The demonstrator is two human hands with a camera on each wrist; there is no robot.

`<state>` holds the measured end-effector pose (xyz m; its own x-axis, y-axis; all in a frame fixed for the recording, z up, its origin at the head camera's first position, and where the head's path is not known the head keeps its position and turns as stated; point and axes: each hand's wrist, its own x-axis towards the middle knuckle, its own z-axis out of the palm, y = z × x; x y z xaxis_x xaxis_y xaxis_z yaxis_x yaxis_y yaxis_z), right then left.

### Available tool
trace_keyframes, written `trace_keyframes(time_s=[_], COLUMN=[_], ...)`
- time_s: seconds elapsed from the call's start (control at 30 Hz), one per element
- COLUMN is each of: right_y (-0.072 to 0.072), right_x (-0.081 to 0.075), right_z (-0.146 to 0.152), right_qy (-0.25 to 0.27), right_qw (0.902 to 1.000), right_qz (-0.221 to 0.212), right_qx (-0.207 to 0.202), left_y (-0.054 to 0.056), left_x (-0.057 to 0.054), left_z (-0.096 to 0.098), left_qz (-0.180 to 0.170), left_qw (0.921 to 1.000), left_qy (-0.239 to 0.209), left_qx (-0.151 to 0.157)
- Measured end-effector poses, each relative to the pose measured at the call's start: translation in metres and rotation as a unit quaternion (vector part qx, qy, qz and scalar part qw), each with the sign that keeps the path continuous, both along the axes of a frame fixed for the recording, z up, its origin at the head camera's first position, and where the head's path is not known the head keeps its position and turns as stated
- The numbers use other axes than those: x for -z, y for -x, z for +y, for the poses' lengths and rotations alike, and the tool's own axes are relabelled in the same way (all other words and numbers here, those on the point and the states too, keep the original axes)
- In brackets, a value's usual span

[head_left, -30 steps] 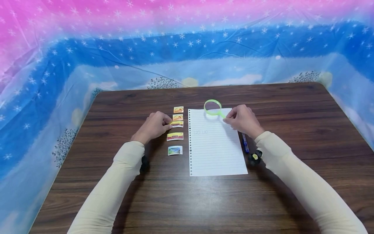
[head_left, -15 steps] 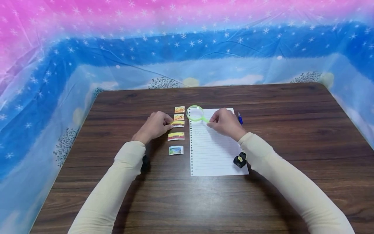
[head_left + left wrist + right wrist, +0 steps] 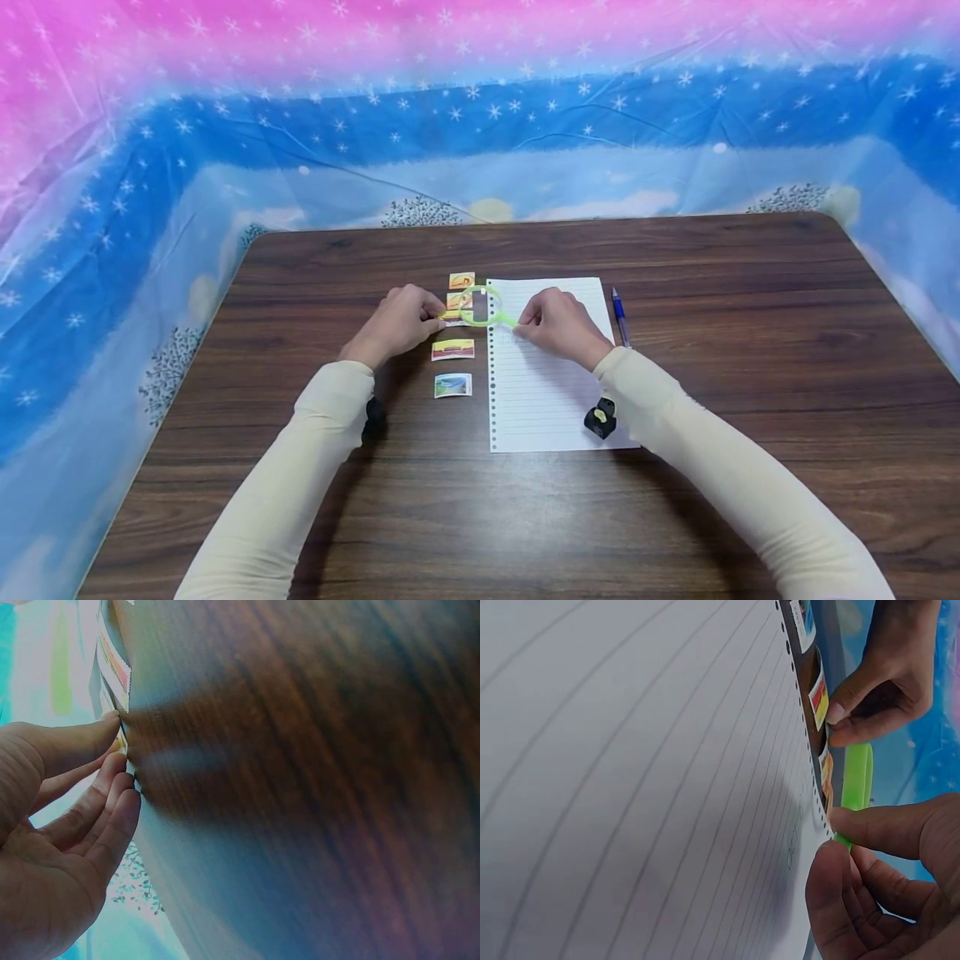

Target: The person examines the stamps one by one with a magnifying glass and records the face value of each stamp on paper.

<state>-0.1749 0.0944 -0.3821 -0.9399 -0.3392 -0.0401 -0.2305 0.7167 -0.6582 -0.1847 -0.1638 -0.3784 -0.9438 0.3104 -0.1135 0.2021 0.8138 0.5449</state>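
Observation:
My right hand (image 3: 564, 327) pinches the handle of a light green magnifying glass (image 3: 507, 321). Its round lens hangs over the paper's left margin and overlaps the stamps in the head view; in the right wrist view the green rim (image 3: 857, 776) appears edge-on. With thumb and finger, my left hand (image 3: 397, 323) pinches the left edge of a yellow-and-red stamp (image 3: 453, 322). An orange stamp (image 3: 456, 300) lies just above it, another orange stamp (image 3: 462, 281) higher up. Below are a yellow-and-red stamp (image 3: 453, 349) and a blue-green landscape stamp (image 3: 453, 385).
Lined, punched paper (image 3: 555, 417) with faint writing lies right of the stamps, partly under my right hand. A blue pen (image 3: 618, 310) rests beside its right edge. The brown wooden table (image 3: 300, 275) is backed by a snowflake-patterned cloth (image 3: 480, 108).
My right hand has carried the magnifying glass leftward and slightly nearer, from the paper's top to over the stamps' right side. More of the pen shows now. My left hand stays at the stamp.

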Motion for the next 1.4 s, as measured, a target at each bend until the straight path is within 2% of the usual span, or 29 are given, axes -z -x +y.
trace_keyframes(time_s=[0.4,1.4], right_y=[-0.0041,-0.0048], right_x=[0.0008,0.0005], right_z=[-0.0058,-0.0044], right_qy=[0.006,-0.002], right_qw=[0.9999,0.9999], right_qz=[-0.002,-0.011], right_qx=[-0.015,-0.012], left_y=[-0.0007,-0.0004], left_x=[-0.0002,0.0001], left_z=[-0.0003,0.0003], left_qz=[-0.003,0.001], left_qw=[1.0,1.0], left_qy=[0.003,0.004], left_qx=[0.002,0.006])
